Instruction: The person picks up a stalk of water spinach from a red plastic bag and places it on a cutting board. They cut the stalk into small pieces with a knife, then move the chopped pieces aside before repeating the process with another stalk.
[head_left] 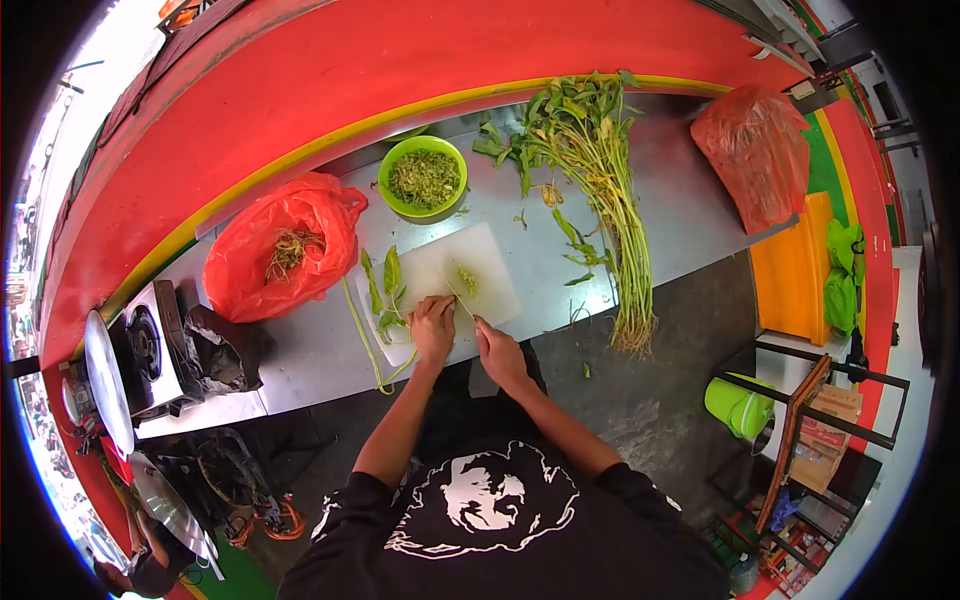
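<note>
On a white cutting board point(490, 262) my left hand point(432, 328) is closed on green stems, whose leaves point(393, 275) spread over the board's left side. My right hand point(499, 352) grips a knife point(462, 303), its thin blade pointing up and left beside my left fingers. Small chopped green pieces point(466, 280) lie just beyond the blade. Behind the board stands a green bowl point(424, 212) filled with chopped greens. A large bunch of long-stemmed leafy greens point(612, 190) lies to the right, its roots over the table's front edge.
An open red plastic bag point(235, 262) with plant scraps sits left on the metal table point(680, 220). Further left is a stove point(147, 340) beside a black bag point(222, 350). Another red bag point(752, 155) is at the right end. A person point(152, 570) shows at lower left.
</note>
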